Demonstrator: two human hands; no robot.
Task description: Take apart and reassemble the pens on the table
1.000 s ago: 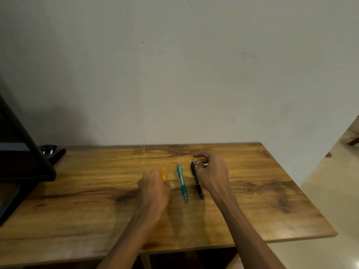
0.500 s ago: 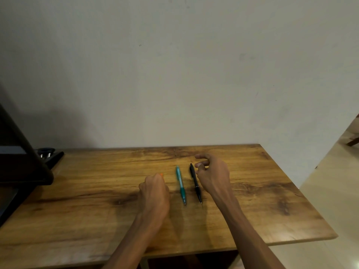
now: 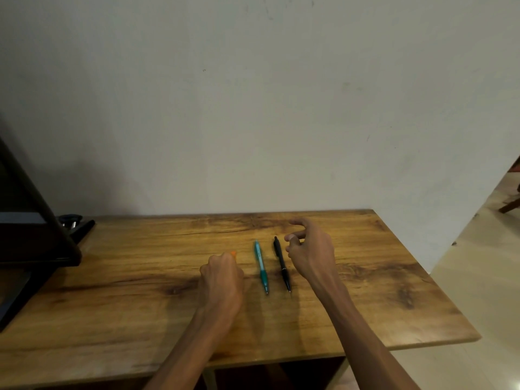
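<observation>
On the wooden bench (image 3: 140,291), near its middle, three pens lie side by side. The teal pen (image 3: 261,267) and the black pen (image 3: 282,264) rest parallel and just apart, tips toward the person. The orange pen (image 3: 233,253) is almost wholly hidden under the left hand (image 3: 222,280); only its far end shows. The left hand's fingers are curled over that pen, and appear to grip it, though the contact itself is hidden. The right hand (image 3: 311,253) hovers just right of the black pen, its fingers (image 3: 294,237) loosely curled and holding nothing.

Both visible pens look whole, so disassembly is judged barely begun. Risks from here: a round barrel may roll if the right hand brushes it, displacing the neighbouring pen. Small internal parts, such as a spring, could drop and be lost against the grained surface or over the bench edge.
</observation>
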